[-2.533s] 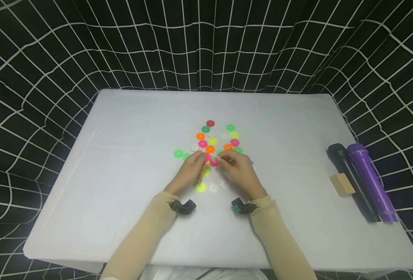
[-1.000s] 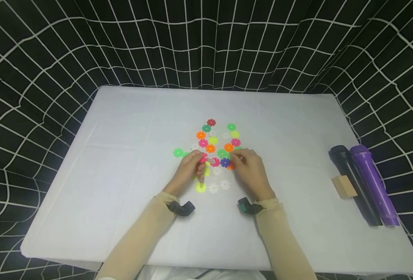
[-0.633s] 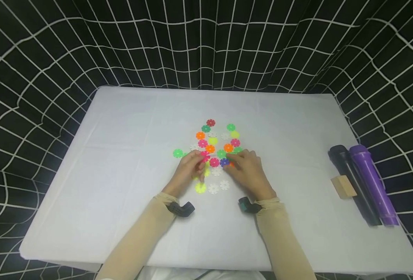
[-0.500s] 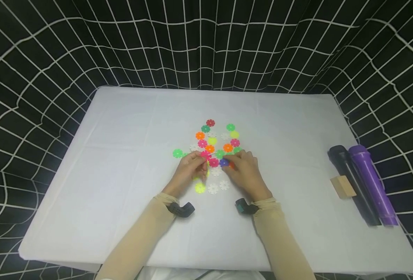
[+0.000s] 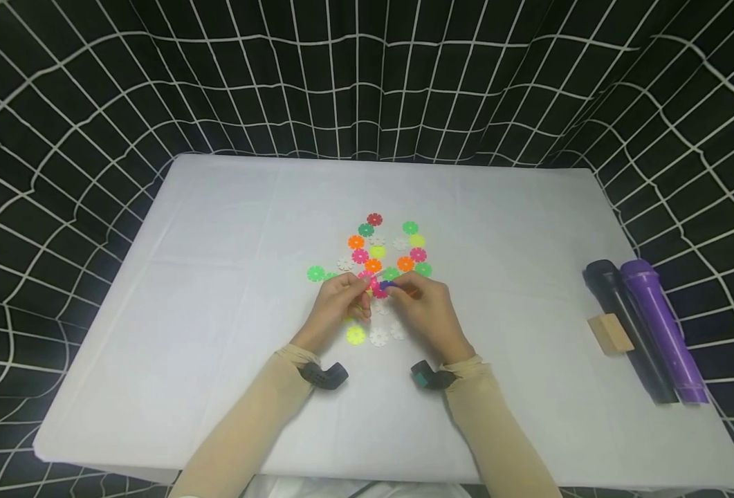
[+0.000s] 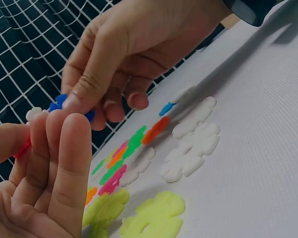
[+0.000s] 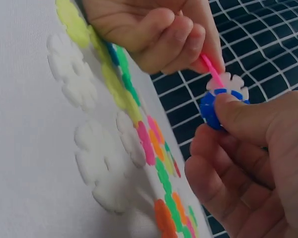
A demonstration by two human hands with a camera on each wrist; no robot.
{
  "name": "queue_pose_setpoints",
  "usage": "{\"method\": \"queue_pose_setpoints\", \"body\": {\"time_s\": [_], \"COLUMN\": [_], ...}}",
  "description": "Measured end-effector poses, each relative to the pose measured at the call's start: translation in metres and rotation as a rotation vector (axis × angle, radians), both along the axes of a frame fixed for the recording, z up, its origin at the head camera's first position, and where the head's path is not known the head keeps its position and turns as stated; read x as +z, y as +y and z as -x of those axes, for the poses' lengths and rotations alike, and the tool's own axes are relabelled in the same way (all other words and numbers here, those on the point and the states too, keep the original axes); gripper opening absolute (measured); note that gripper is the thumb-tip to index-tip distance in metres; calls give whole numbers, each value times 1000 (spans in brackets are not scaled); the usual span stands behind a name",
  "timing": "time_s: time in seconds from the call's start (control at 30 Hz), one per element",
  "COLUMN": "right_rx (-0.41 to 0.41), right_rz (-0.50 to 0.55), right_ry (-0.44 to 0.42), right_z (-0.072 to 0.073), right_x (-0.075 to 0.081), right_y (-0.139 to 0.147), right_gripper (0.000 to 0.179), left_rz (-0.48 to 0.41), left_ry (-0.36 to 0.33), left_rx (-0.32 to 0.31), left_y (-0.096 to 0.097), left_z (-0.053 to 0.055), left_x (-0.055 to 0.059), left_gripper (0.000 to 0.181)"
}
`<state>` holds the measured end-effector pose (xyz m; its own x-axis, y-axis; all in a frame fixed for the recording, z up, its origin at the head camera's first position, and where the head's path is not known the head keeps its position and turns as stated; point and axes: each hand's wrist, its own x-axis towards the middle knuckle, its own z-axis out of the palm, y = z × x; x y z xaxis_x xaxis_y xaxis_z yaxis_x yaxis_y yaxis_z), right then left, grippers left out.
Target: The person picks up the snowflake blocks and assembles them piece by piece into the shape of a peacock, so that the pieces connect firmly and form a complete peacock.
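Above the middle of the table, my left hand [image 5: 335, 304] pinches a pink snowflake disc [image 7: 212, 71] between thumb and forefinger. A white snowflake disc [image 7: 233, 83] sits on the pink one, standing across it at an angle. My right hand [image 5: 427, 308] pinches a blue snowflake disc [image 7: 208, 110] and holds its edge right at the white disc. In the left wrist view the blue disc's lobes overlap the right thumb. Under and around both hands lie loose discs, among them a yellow disc [image 5: 356, 335] and a white disc [image 5: 379, 337] on the near side.
Beyond the hands are more scattered discs, such as a dark red disc [image 5: 374, 219] and a green disc [image 5: 410, 227]. At the right lie a black tube [image 5: 631, 332], a purple tube [image 5: 664, 332] and a wooden block [image 5: 610, 334]. Dark white-gridded cloth [image 5: 367, 83] surrounds the white table [image 5: 217, 228].
My right hand came back from the right, took the blue disc off the table and moved it left to the white disc. My left hand stays nearly in place, holding the pink disc.
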<state>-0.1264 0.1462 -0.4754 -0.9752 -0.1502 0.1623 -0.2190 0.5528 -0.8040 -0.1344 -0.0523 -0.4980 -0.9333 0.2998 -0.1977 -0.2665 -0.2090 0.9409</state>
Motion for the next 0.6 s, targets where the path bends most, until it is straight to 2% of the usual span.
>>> {"method": "queue_pose_setpoints", "body": {"time_s": [0.17, 0.47, 0.6], "right_rx": [20, 14, 17], "right_rz": [13, 32, 82], "right_ry": [58, 75, 84], "right_z": [-2, -2, -1], "right_x": [2, 2, 0], "right_y": [-3, -5, -5], "right_gripper": [12, 10, 10], "left_rz": [10, 18, 19], "left_ry": [2, 6, 19], "left_rx": [-21, -39, -73], "left_y": [1, 2, 3], "left_z": [0, -1, -1], "left_x": [0, 1, 1], "left_gripper": [24, 23, 25]}}
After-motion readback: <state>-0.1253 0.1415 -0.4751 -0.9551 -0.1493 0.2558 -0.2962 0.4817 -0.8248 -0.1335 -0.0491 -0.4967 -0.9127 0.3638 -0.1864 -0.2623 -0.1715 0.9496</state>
